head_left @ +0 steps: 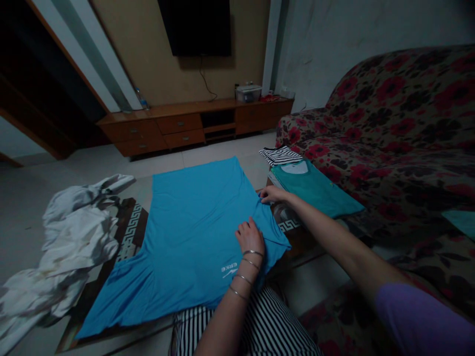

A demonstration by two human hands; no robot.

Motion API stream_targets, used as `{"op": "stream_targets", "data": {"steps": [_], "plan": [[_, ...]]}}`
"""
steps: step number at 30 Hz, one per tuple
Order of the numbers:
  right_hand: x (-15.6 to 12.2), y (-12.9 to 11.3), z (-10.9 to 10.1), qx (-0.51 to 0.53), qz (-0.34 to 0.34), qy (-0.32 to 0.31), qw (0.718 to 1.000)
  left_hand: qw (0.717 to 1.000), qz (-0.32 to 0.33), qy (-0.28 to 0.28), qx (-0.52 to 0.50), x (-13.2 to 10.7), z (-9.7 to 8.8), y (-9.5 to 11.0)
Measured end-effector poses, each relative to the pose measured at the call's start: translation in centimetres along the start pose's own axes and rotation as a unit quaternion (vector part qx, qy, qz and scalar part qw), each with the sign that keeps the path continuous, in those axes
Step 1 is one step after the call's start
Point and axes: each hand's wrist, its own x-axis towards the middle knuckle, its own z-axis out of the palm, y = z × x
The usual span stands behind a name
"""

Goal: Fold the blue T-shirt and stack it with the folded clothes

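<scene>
Blue shirt spread beneath two busy hands

Well left of the hands, crumpled white clothes (79, 232) lie heaped at the end of the bench (132, 225). Next comes the blue shirt (189, 212), spread across the bench, reaching from left of both hands to beneath them. It looks thin, light and soft, probably a little slippery and quick to wrinkle; the sleeve seams and edges should give the surest hold. The left hand (250, 240) rests palm-down on it, fingers loosely spread. Just beyond, the right hand (273, 194) pinches its right edge between thumb and fingers. Right of that hand lies a folded teal shirt (319, 190), striped cloth (282, 155) behind it.
</scene>
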Motion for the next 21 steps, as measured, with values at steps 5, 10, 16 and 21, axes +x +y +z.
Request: {"op": "stream_targets", "data": {"steps": [5, 10, 16, 21], "plan": [[0.8, -1.2, 0.2, 0.081, -0.047, 0.047, 0.994, 0.999, 0.024, -0.036, -0.033, 1.2, 0.1, -1.7], [1.9, -2.4, 1.5, 0.067, -0.044, 0.036, 0.996, 0.997, 0.001, -0.009, -0.076, 0.7, -0.4, -2.5], [1.5, -3.5, 3.1, -0.086, 0.01, 0.083, 0.993, 1.0, 0.005, -0.012, 0.009, 0.1, -0.6, -2.3], [1.2, -4.7, 4.2, -0.182, 0.02, 0.182, 0.966, 0.973, 0.231, -0.015, 0.009, -1.8, 1.6, -0.2]]}}
